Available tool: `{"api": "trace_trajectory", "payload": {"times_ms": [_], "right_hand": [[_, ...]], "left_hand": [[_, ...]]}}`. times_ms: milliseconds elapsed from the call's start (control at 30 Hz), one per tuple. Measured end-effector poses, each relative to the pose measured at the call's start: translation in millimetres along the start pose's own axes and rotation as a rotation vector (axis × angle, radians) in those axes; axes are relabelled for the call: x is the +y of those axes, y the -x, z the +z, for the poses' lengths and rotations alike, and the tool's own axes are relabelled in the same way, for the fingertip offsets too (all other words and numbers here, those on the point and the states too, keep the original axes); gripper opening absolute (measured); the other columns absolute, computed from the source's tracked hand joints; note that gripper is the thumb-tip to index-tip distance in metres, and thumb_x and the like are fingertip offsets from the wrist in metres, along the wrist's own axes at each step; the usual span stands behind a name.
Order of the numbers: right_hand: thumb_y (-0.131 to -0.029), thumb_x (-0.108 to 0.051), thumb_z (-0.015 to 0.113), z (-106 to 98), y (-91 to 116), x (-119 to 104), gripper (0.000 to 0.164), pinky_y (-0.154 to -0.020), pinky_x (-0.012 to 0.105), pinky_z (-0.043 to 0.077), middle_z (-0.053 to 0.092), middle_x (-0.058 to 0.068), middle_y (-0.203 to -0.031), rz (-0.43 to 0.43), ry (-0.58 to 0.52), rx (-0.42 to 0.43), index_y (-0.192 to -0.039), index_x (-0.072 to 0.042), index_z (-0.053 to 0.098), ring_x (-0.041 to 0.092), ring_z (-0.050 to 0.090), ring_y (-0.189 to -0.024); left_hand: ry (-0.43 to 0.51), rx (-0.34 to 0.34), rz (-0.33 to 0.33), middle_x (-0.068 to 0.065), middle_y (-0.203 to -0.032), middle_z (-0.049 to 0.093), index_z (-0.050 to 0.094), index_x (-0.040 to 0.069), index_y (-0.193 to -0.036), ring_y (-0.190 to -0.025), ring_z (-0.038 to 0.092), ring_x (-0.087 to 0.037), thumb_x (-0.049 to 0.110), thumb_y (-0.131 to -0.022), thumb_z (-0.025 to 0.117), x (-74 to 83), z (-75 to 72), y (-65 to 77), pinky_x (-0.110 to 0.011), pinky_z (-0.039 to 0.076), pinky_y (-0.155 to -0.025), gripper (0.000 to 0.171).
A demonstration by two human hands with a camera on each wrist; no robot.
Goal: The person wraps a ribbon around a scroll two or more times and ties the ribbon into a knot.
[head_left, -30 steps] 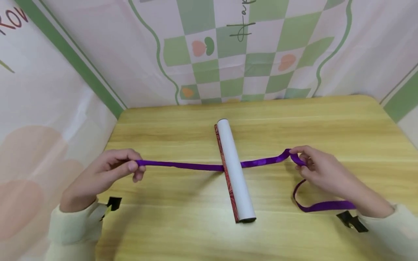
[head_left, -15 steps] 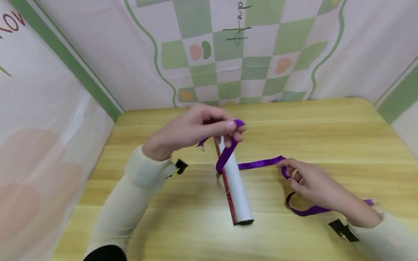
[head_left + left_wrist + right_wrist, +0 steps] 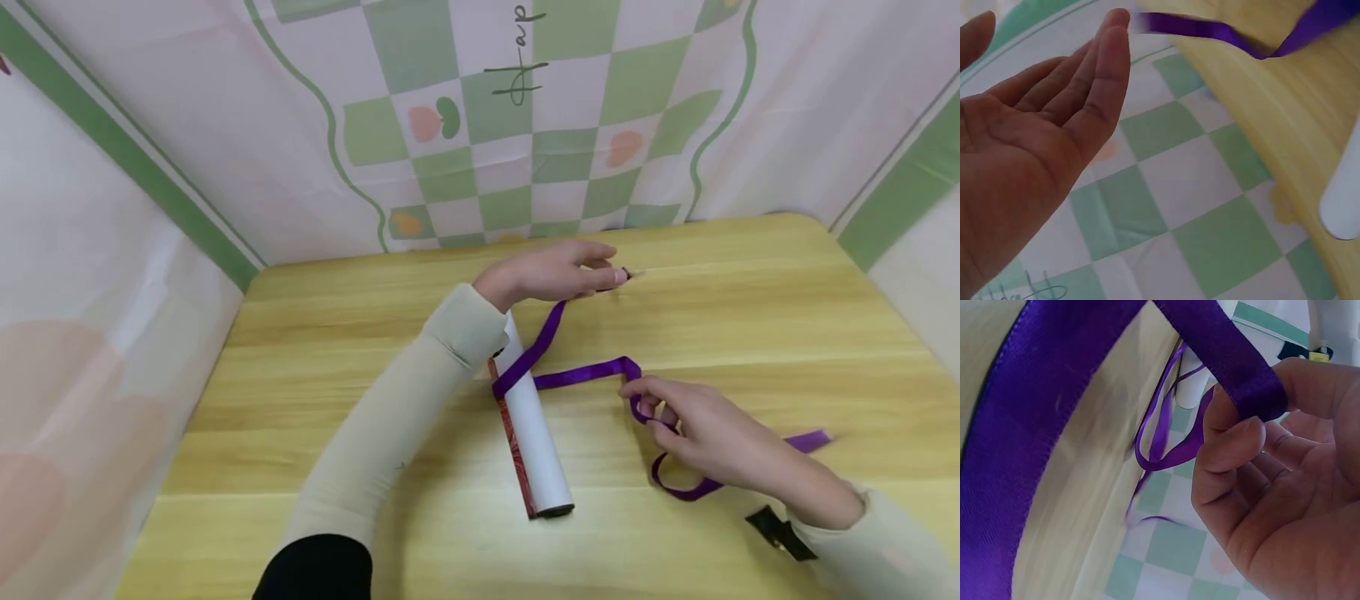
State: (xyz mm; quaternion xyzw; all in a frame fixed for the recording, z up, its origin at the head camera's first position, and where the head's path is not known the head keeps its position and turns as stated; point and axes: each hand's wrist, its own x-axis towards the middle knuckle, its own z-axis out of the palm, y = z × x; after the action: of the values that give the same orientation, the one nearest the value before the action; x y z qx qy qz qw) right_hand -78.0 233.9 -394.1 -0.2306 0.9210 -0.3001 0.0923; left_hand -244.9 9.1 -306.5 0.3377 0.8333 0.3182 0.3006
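Nearest, at the lower edge, a black band [image 3: 318, 571] circles the left one of two cream sleeves, and a small black piece [image 3: 780, 533] sits by the right cuff. The right hand [image 3: 708, 429] comes in low from the right, fingers bent inward, its grip pinching one purple ribbon [image 3: 581, 375] between thumb and fingers; a loop and a loose tail lie around that hand. On the wooden tabletop [image 3: 262, 433], left of it, rests one white roll [image 3: 543, 450], dark at its near end, with one red patterned strip [image 3: 516, 454] along its left side. The ribbon meets the roll's right side, and another stretch slants over its top from the left edge. Farther off, the left hand [image 3: 551, 271] reaches across beyond the roll, fingers extended rightward, its grip released, the ribbon's other end just beside the fingertips. Behind hangs a green-and-white checked cloth [image 3: 562, 158].
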Motion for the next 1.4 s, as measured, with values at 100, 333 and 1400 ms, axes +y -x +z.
{"api": "trace_trajectory", "payload": {"times_ms": [100, 333, 1400], "right_hand": [[-0.094, 0.003, 0.066, 1, -1, 1, 0.041, -0.058, 0.021, 0.049, 0.071, 0.002, -0.108, 0.004, -0.009, 0.006, -0.134, -0.005, 0.064, -0.003, 0.055, -0.076], [-0.095, 0.001, 0.069, -2, 2, 0, 0.028, -0.057, 0.021, 0.050, 0.076, 0.002, -0.100, 0.015, -0.013, 0.164, -0.122, -0.008, 0.067, -0.005, 0.059, -0.076], [-0.099, -0.013, 0.074, -23, 18, -11, 0.045, -0.081, 0.008, 0.049, 0.071, 0.001, -0.126, 0.050, -0.090, 0.322, -0.141, -0.006, 0.059, -0.011, 0.061, -0.105]], "left_hand": [[-0.077, 0.017, 0.026, -0.006, -0.153, 0.060, 0.041, 0.010, -0.162, -0.132, 0.064, -0.018, 0.036, -0.113, 0.047, -9.7, 11.4, -7.6, -0.025, 0.052, -0.107, 0.056], [-0.308, 0.048, 0.169, -0.004, -0.158, 0.056, 0.049, 0.012, -0.157, -0.135, 0.062, -0.018, 0.023, -0.110, 0.057, -19.0, 58.3, 7.0, -0.021, 0.047, -0.111, 0.049], [-0.017, 0.693, 0.271, -0.004, -0.101, 0.080, 0.078, 0.007, -0.111, -0.074, 0.071, -0.009, 0.009, -0.103, 0.065, -5.2, 46.8, 93.8, -0.019, 0.056, -0.063, 0.016]]}}
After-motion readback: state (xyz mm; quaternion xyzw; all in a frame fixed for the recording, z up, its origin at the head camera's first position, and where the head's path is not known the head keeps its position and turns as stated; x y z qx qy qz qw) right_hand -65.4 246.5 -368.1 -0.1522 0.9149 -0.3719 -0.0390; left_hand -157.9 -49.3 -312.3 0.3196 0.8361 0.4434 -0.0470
